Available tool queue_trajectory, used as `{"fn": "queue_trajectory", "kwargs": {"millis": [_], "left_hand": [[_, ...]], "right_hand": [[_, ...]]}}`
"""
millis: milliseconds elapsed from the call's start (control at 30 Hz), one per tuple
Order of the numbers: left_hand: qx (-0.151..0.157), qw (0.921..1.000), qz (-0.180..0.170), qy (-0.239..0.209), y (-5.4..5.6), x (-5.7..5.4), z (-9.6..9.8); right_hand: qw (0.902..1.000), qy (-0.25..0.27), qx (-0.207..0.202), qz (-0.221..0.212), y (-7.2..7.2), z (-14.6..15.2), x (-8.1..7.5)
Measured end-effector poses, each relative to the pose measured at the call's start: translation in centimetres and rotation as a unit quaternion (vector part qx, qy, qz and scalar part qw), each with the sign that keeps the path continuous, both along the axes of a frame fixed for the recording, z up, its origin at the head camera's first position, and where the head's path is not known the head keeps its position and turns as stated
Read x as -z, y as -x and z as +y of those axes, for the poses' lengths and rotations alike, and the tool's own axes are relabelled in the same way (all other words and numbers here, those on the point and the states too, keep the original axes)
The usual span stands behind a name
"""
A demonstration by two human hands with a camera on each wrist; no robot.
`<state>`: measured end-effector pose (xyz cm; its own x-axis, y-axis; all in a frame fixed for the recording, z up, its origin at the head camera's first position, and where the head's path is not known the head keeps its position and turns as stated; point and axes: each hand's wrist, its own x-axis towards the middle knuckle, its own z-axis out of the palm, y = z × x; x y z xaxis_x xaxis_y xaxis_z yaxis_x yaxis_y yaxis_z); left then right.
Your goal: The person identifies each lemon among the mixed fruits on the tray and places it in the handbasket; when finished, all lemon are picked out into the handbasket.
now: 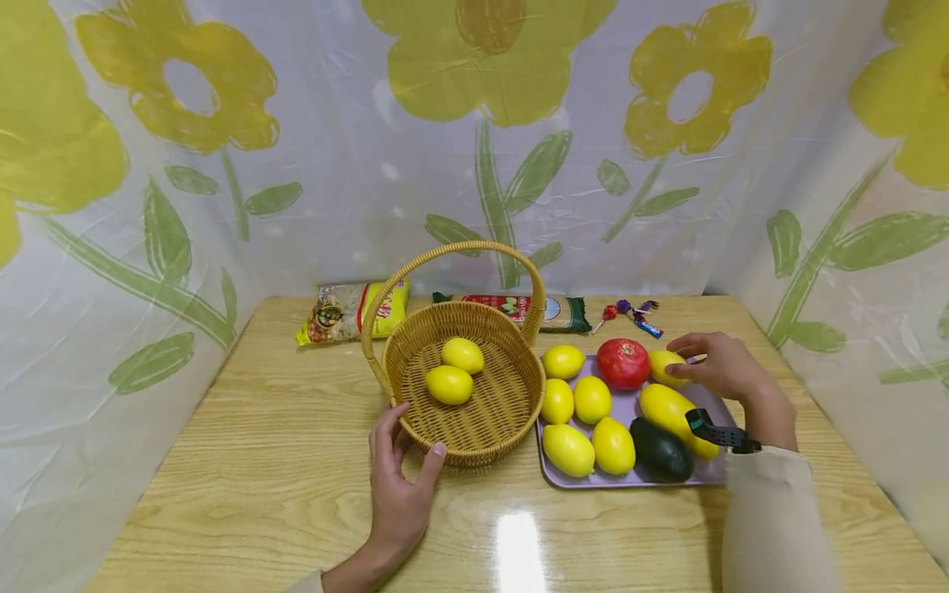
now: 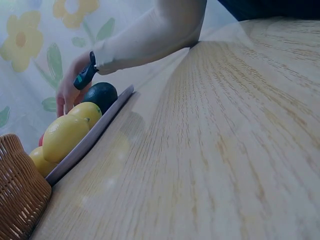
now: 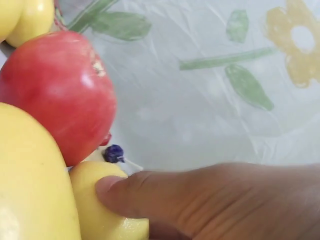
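My right hand point(image 1: 719, 366) is at the back right corner of the lilac tray point(image 1: 571, 480), holding a lemon point(image 1: 665, 367) between thumb and fingers. In the right wrist view the thumb point(image 3: 135, 192) presses on that lemon, beside a red pomegranate point(image 3: 60, 95). My left hand point(image 1: 400, 486) touches the front left side of a round wicker basket point(image 1: 511, 445), fingertips and thumb spread along its rim. Two lemons point(image 1: 450, 385) lie inside the basket. Several more lemons point(image 1: 569, 450), a longer yellow fruit point(image 1: 667, 408) and a dark green avocado-like fruit point(image 1: 662, 451) share the tray.
The basket's tall arched handle point(image 1: 454, 245) rises over it. Behind stand a yellow food bag point(image 1: 343, 313) and a red and green packet point(image 1: 567, 313). Lollipops and small wrapped sweets point(image 1: 647, 326) lie behind the tray. A flower-printed sheet point(image 1: 326, 222) encloses the wooden table point(image 1: 259, 461).
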<state>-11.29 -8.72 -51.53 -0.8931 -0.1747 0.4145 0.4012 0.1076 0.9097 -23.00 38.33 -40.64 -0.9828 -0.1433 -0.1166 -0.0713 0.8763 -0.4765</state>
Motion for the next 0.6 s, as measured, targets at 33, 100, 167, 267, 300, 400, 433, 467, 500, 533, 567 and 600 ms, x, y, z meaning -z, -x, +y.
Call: {"fn": "queue_trajectory", "kwargs": {"millis": [33,100,167,267,300,400,433,467,500,533,567,600], "left_hand": [[-0.001,1.0000,-0.001,0.000,0.0,0.0,0.0],[-0.001,1.0000,-0.001,-0.001,0.0,0.1,0.0],[-0.001,1.0000,-0.002,-0.001,0.0,0.1,0.0],[0.000,1.0000,-0.002,0.000,0.0,0.0,0.0],[0.000,1.0000,-0.002,0.001,0.0,0.0,0.0],[0.001,1.0000,-0.002,0.002,-0.1,0.0,0.1],[0.000,1.0000,0.000,0.002,-0.1,0.0,0.1],[0.001,1.0000,0.000,0.001,-0.1,0.0,0.1],[0.000,1.0000,0.002,0.001,-0.1,0.0,0.1],[0.000,1.0000,0.004,0.001,-0.1,-0.1,0.1],[0.000,1.0000,0.006,0.001,-0.1,-0.1,0.1],[0.000,1.0000,0.008,0.001,-0.1,-0.1,0.1]], "right_hand": [[1.0000,0.000,0.003,-0.001,0.1,0.0,0.2],[1.0000,0.001,0.002,-0.003,0.3,0.1,0.4],[1.0000,0.000,-0.002,-0.003,0.4,0.3,0.6],[1.0000,-0.004,-0.009,0.002,0.3,0.5,0.6],[0.9999,-0.001,-0.010,0.006,0.2,0.6,0.4],[0.9994,0.013,-0.005,0.030,-0.3,1.0,-0.2],[0.9988,0.026,-0.005,0.042,-0.5,1.1,-0.5],[0.9978,0.043,-0.006,0.051,-0.7,1.1,-0.9],[0.9962,0.062,-0.009,0.061,-1.0,1.1,-1.3],[0.9941,0.080,-0.014,0.072,-1.2,1.0,-1.7],[0.9913,0.100,-0.021,0.083,-1.4,0.8,-2.1],[0.9880,0.120,-0.029,0.093,-1.6,0.4,-2.6]]}}
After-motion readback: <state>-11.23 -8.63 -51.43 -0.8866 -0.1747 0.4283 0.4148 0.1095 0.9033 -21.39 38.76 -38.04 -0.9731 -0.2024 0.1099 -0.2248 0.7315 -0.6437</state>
